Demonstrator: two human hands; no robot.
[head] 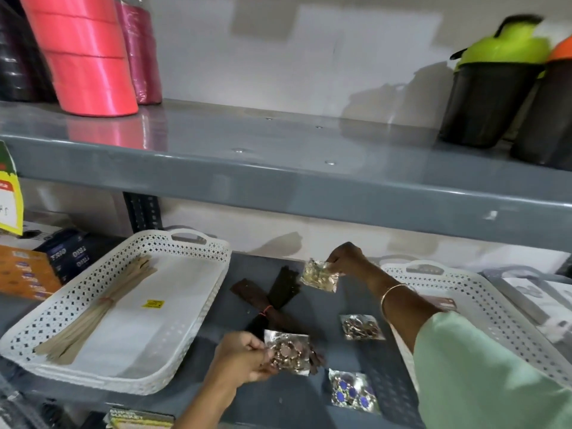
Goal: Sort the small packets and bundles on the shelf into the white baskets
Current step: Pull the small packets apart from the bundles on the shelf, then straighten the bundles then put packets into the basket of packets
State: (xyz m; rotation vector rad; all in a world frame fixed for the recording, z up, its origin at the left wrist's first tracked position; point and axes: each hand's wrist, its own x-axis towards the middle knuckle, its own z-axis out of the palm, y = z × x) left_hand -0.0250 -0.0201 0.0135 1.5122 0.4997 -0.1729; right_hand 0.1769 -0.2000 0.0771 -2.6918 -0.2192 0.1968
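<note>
Sleeve of my pale green top hides much of the right white perforated plastic basket [483, 292]. My right hand [348, 258] pinches 1 clear packet of gold trinkets [319, 275] at centre frame; my left hand [244, 356] grips a clear packet of pinkish trinkets [288, 351] lower down. 2 more clear packets [361, 327] lie on the grey shelf [383, 376] between both baskets, beside a dark brown bundle [272, 294]. Left white perforated basket [198, 308] holds 1 tan stick bundle [102, 305].
</note>
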